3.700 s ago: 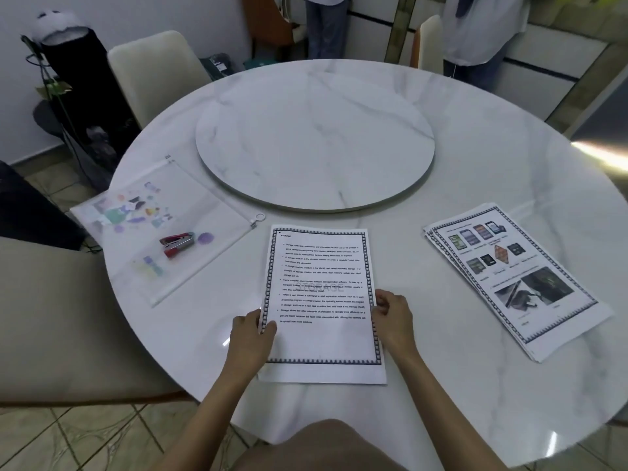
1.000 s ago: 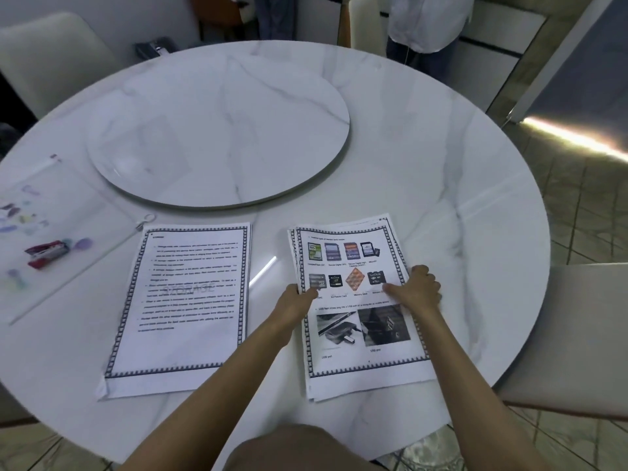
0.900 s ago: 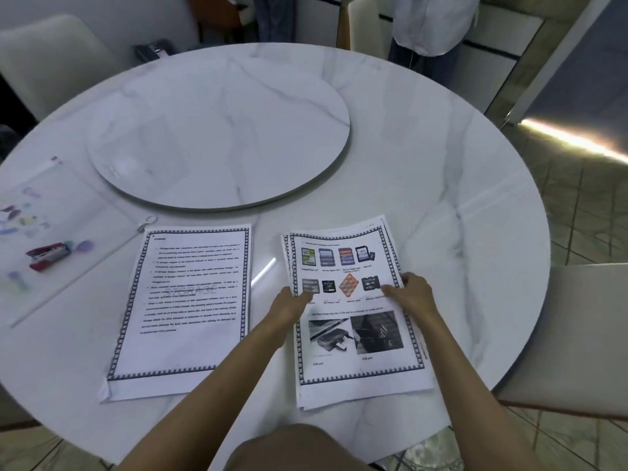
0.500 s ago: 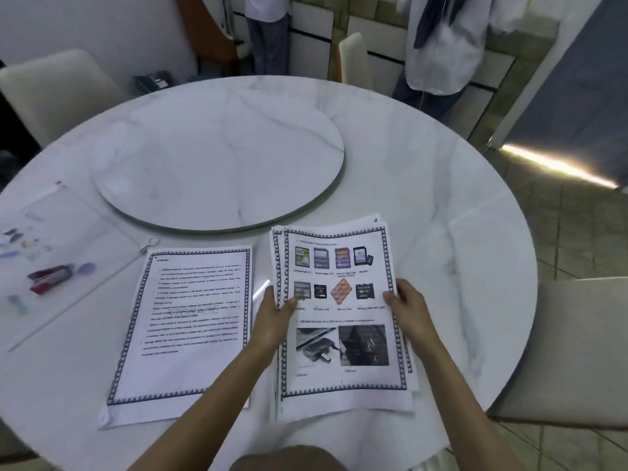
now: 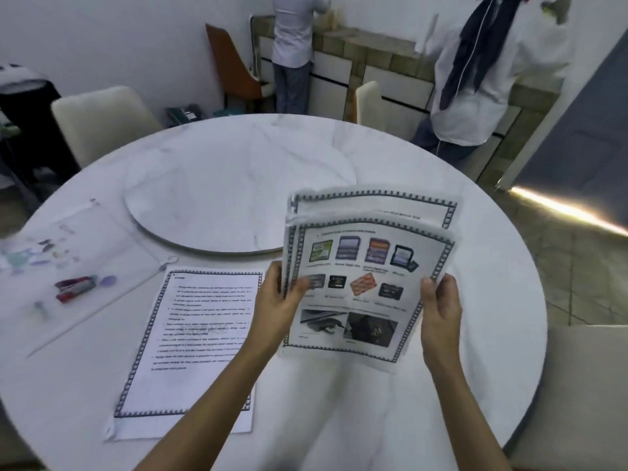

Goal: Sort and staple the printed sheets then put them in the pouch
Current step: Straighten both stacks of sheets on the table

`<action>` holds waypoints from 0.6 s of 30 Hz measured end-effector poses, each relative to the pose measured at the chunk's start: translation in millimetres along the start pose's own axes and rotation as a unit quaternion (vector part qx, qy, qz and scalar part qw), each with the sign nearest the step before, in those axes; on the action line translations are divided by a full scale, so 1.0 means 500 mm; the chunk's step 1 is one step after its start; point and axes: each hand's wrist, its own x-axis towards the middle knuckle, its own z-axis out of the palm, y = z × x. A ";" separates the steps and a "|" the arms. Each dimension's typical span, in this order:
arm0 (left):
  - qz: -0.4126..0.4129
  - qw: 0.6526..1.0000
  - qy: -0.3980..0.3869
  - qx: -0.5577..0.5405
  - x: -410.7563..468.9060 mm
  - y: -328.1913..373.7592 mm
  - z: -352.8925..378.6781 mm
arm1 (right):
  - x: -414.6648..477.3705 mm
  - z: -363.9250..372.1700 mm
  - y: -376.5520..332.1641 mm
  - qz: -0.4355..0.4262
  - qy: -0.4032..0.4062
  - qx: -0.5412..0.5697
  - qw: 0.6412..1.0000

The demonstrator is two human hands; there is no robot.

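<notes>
Both hands hold a stack of printed sheets (image 5: 363, 283) lifted off the table, the top page showing coloured pictures of memory cards; a text sheet behind it sticks out above. My left hand (image 5: 277, 300) grips the stack's left edge and my right hand (image 5: 440, 305) grips its right edge. A second set of sheets with plain text (image 5: 193, 348) lies flat on the table to the left. A clear zip pouch (image 5: 85, 266) lies at the far left with a red stapler (image 5: 74, 287) resting on it.
The round marble table (image 5: 492, 283) carries a raised turntable (image 5: 221, 185) in its middle. Cream chairs stand at the back left (image 5: 98, 124), back (image 5: 368, 100) and right (image 5: 584, 385). Two people (image 5: 475, 79) stand beyond the table by the wall.
The picture stack has come off the table and now hangs in both hands, with a rear sheet sliding up. My view has tilted up toward the room.
</notes>
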 end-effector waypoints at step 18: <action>-0.039 0.999 -0.019 -0.005 -0.021 -0.041 -0.022 | -0.027 -0.013 0.033 0.014 -0.038 0.014 0.999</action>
